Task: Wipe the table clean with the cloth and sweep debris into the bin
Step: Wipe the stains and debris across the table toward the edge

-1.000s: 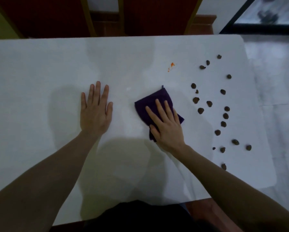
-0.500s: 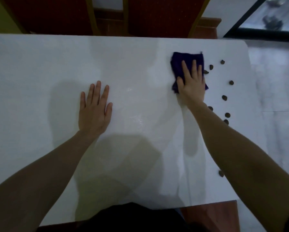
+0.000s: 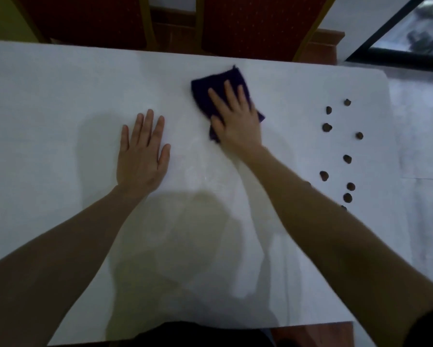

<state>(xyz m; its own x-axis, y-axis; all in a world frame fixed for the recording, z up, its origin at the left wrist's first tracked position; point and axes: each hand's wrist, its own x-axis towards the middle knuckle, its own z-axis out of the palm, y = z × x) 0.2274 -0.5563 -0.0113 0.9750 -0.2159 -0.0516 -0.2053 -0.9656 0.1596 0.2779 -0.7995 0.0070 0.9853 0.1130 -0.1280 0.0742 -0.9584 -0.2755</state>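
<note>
Both hands flat, spread: right hand (image 3: 236,121) pressing cloth (image 3: 219,92) for wiping; left hand (image 3: 144,152) bracing on surface (image 3: 47,101).

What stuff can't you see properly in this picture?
- Bin: nowhere in the head view, so its place cannot be told.
- Cloth: the near part is hidden under the right hand.
- Crumbs: small and dark, too blurred to tell what they are; one is half hidden by the right forearm.
- Table: its left end is cut off by the frame edge.
- Chairs: only the backs show, cut off at the top.
</note>
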